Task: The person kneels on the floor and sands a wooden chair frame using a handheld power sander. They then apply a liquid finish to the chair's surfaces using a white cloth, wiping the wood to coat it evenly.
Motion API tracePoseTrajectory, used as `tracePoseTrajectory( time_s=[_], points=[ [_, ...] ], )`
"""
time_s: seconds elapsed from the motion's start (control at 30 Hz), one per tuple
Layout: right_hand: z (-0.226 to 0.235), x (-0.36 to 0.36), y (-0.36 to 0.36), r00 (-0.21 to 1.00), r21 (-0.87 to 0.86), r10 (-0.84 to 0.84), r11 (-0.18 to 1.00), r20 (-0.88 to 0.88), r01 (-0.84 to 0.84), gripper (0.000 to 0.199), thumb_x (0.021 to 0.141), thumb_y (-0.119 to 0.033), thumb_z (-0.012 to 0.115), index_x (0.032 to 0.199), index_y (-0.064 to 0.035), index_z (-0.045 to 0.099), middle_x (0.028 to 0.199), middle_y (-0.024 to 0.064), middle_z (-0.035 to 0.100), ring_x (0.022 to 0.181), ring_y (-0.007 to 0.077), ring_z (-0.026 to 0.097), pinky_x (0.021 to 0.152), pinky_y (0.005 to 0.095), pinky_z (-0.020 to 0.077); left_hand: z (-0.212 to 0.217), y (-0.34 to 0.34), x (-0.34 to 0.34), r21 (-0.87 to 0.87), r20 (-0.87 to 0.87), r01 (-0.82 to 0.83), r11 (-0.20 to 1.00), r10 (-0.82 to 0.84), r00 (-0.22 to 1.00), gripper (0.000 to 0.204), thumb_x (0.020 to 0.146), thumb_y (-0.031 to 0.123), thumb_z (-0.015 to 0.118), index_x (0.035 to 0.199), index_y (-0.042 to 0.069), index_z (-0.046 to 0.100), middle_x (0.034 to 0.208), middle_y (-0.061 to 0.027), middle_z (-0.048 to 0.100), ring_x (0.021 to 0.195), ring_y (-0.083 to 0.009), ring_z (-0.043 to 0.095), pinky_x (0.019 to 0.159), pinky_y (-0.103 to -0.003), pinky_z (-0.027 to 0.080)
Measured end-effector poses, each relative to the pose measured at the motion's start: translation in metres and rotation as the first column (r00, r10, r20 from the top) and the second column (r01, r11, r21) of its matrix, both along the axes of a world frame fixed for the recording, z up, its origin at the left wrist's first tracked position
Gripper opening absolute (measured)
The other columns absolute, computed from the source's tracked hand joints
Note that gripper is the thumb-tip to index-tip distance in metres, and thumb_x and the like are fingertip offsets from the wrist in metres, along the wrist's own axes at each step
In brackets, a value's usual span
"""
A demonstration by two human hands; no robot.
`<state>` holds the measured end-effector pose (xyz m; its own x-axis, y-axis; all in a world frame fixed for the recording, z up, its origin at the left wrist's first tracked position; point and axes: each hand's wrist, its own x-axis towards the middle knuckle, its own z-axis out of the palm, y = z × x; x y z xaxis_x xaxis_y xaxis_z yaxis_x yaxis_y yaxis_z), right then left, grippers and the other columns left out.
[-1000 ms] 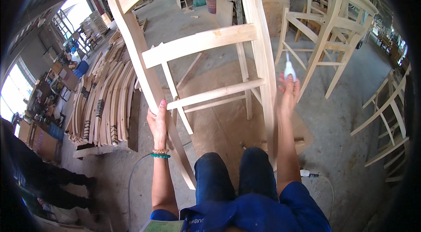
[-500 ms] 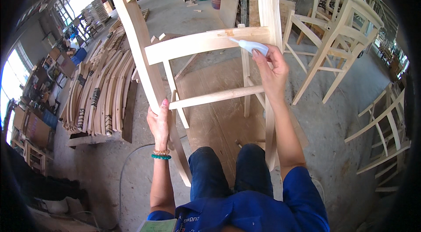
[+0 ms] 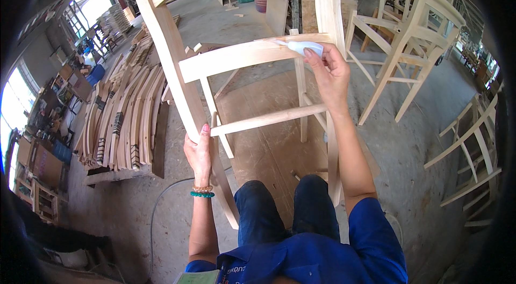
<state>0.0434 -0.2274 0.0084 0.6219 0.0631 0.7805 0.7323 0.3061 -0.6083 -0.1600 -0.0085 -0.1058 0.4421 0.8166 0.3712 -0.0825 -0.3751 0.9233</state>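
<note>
A pale, unfinished wooden chair frame point(image 3: 178, 69) stands in front of me. My left hand point(image 3: 199, 151) is wrapped round its left post, beside the end of a thin round rung point(image 3: 269, 120). In my right hand point(image 3: 332, 77) is a small whitish squeeze bottle point(image 3: 307, 47) with a narrow nozzle, held between thumb and fingers. The nozzle points left along the upper part of the curved crossrail point(image 3: 231, 60), over a brownish patch; whether its tip touches the wood I cannot tell. Part of the bottle is hidden by my fingers.
Curved wooden slats point(image 3: 121, 123) are piled on a low stand at the left. More bare chair frames point(image 3: 408, 42) stand at the right. Flattened cardboard point(image 3: 263, 149) lies under the chair, and a thin hose point(image 3: 153, 219) runs over the concrete floor.
My right hand has shifted slightly left and up, moving the bottle's nozzle further along the crossrail. The bottle lies flatter. My left hand keeps its grip on the post.
</note>
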Motion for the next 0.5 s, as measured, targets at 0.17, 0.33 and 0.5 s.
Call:
tracePoseTrajectory(
  time_s=[0.17,0.33,0.5],
  points=[
    [0.0006,0.0003,0.0004,0.999,-0.017,0.023,1.0,-0.025,-0.023,0.016,0.088,-0.014,0.071,0.098,-0.0024,0.066,0.079,-0.0034,0.065,0.066,0.0008,0.048,0.06,0.0176,0.0385,-0.0022,0.0013,-0.0009,-0.019,0.021,0.023,1.0,-0.022,1.0,0.054,0.086,0.046,0.07,0.102,-0.005,0.062,0.088,-0.0093,0.066,0.08,-0.0141,0.059,0.074,-0.03,0.049],
    [-0.0001,0.0013,-0.0001,0.999,-0.019,0.034,0.999,-0.029,-0.035,0.016,0.088,-0.014,0.071,0.096,-0.0023,0.065,0.078,-0.0037,0.064,0.068,0.0002,0.049,0.061,0.017,0.0381,0.0016,-0.0045,-0.0009,-0.031,0.006,0.023,0.999,-0.023,1.0,0.054,0.085,0.046,0.071,0.102,-0.004,0.062,0.087,-0.0085,0.065,0.079,-0.0137,0.059,0.073,-0.029,0.048],
    [0.0003,-0.0016,0.0038,0.997,0.018,0.07,0.997,-0.029,-0.07,0.015,0.089,-0.015,0.07,0.095,-0.0023,0.065,0.077,-0.0036,0.063,0.068,0.0003,0.05,0.061,0.0167,0.0379,0.0012,-0.0027,-0.0018,-0.007,0.018,0.012,1.0,-0.012,1.0,0.053,0.086,0.046,0.071,0.101,-0.004,0.062,0.085,-0.0076,0.065,0.078,-0.0132,0.058,0.072,-0.028,0.048]
  ],
)
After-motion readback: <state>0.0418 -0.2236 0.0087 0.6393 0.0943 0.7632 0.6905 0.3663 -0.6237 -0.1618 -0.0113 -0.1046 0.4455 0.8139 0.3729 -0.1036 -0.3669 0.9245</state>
